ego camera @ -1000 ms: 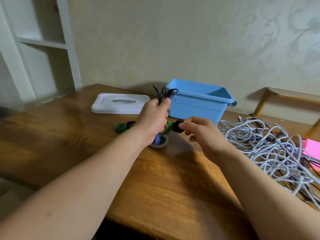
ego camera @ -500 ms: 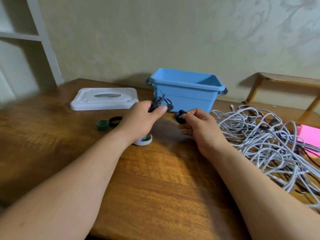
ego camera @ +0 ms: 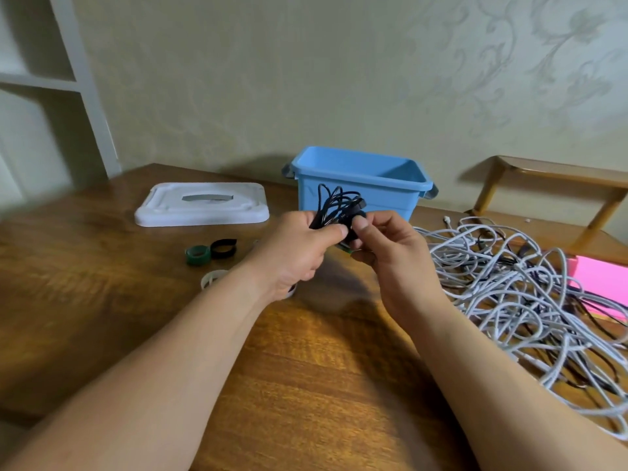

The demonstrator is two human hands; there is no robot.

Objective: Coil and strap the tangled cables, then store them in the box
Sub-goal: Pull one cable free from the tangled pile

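My left hand (ego camera: pixel 299 248) grips a small coiled black cable (ego camera: pixel 334 203), its loops sticking up in front of the open blue box (ego camera: pixel 360 185). My right hand (ego camera: pixel 387 253) pinches a black strap roll (ego camera: pixel 356 224) right against the coil, thumb on top. Both hands meet above the wooden table (ego camera: pixel 306 385), just before the box. A big tangle of white and black cables (ego camera: pixel 530 297) lies on the table to the right.
The box's white lid (ego camera: pixel 204 203) lies flat at the left rear. A green strap roll (ego camera: pixel 197 255) and a black strap roll (ego camera: pixel 222 248) sit left of my hands; a white roll (ego camera: pixel 212 278) peeks beside my left forearm. A pink sheet (ego camera: pixel 601 280) lies far right.
My right hand has brought the black strap roll up against the coil in my left hand. The view has shifted, and the hands now sit closer together in front of the box.
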